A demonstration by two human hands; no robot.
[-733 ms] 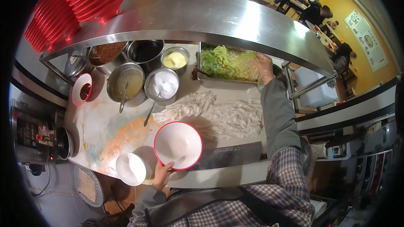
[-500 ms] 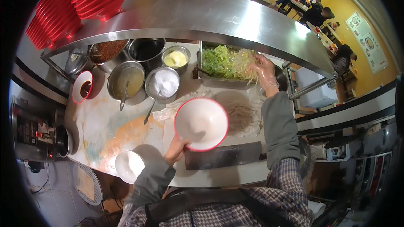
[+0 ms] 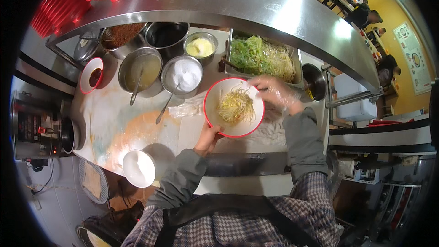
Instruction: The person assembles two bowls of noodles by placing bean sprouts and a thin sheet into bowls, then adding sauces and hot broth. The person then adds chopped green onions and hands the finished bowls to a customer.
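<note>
The formerly empty bowl (image 3: 213, 98), clamped by the left hand (image 3: 209, 140), now contains sprouts (image 3: 238, 104) beyond those fingers; whether the right hand (image 3: 275, 92) grips, I cannot tell.

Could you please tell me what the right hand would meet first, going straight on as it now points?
The right hand would probably first meet the round white bowl with the red rim, though depth is unclear and it might pass over the edge.

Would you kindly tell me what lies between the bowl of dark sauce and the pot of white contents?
In the head view, a metal pot of yellowish liquid stands between them, a utensil resting in it.
</note>
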